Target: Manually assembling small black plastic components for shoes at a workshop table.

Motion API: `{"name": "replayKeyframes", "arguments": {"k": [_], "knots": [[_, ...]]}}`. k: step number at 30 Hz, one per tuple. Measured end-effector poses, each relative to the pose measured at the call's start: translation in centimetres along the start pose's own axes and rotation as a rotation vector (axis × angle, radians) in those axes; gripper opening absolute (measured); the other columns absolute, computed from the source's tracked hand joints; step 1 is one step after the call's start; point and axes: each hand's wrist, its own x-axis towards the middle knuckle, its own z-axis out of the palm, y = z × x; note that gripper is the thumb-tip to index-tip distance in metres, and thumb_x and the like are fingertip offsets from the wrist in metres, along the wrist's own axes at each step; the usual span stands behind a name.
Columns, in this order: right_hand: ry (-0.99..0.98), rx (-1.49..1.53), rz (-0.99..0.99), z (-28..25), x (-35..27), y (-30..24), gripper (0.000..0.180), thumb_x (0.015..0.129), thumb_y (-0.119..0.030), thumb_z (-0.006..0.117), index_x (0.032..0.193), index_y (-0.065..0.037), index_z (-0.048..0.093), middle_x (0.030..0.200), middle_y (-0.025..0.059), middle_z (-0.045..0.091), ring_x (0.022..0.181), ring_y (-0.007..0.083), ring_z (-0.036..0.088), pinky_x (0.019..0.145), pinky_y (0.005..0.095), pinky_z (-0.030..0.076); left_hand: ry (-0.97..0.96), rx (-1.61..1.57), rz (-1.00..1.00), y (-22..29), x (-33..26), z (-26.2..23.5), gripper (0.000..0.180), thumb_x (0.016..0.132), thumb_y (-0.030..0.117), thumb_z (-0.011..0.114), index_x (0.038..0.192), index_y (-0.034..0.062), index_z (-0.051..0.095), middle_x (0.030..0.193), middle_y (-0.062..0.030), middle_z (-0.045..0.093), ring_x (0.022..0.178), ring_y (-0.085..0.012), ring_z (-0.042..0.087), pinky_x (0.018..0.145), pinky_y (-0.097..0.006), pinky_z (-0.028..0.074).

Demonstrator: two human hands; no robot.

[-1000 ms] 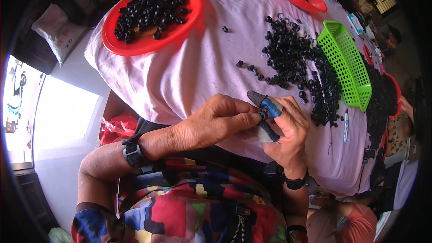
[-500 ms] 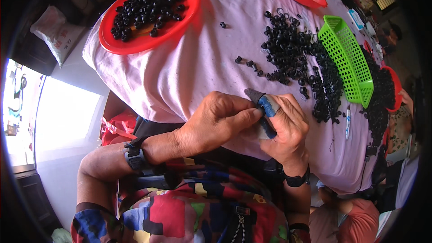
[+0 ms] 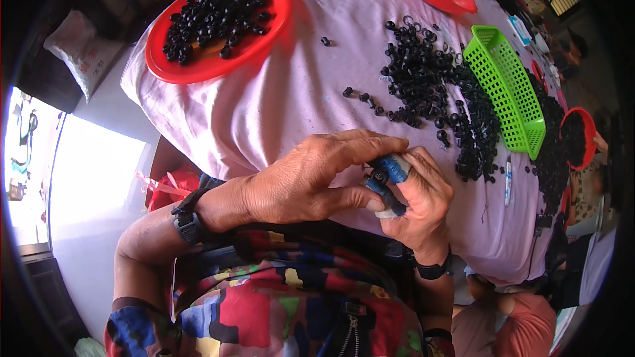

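One small black part (image 3: 379, 176) in pinch of taped right hand (image 3: 424, 193), just right of half-open, seemingly empty left hand (image 3: 305, 175). Can't tell long axis.

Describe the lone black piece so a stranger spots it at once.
On the pale pink cloth, find the large round red plastic plate, upper left. Right of it, before the loose heap of small black pieces, lies one small black piece. It sits alone, nearer the plate than the heap's trailing pieces.
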Motion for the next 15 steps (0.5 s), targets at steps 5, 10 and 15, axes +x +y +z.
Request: {"name": "replayKeyframes", "arguments": {"k": [5, 10, 15], "knots": [[-0.02, 0.032, -0.059, 0.1, -0.2, 0.2, 0.029, 0.073, -0.006, 0.075, 0.1, 0.003, 0.069, 0.09, 0.0152, 0.067, 0.077, 0.0344, 0.065, 0.068, 0.0414, 0.053, -0.043, -0.126, -0.073, 0.2, -0.3, 0.3, 0.075, 0.082, 0.02, 0.084, 0.146, -0.0026, 0.051, 0.136, -0.0219, 0.062, 0.126, -0.0365, 0.061, 0.105, -0.044, 0.049], [-0.068, 0.074, -0.044, 0.1, -0.6, 0.6, 0.033, 0.072, -0.01, 0.076, 0.1, 0.004, 0.068, 0.091, 0.0169, 0.067, 0.079, 0.036, 0.066, 0.07, 0.0424, 0.054, -0.056, -0.149, -0.104, 0.1, -0.7, 0.6, 0.077, 0.081, 0.021, 0.084, 0.146, -0.0033, 0.05, 0.138, -0.0225, 0.061, 0.128, -0.0377, 0.06, 0.105, -0.044, 0.049], [-0.064, 0.092, -0.033, 0.0, -1.2, 0.7, 0.039, 0.07, -0.016, 0.076, 0.102, 0.005, 0.068, 0.091, 0.0187, 0.067, 0.079, 0.0377, 0.066, 0.071, 0.0433, 0.055, -0.097, -0.153, -0.111, 0.8, -0.4, 0.4, 0.077, 0.082, 0.021, 0.084, 0.147, -0.0032, 0.049, 0.136, -0.0228, 0.062, 0.124, -0.0383, 0.063, 0.103, -0.043, 0.051]]}}
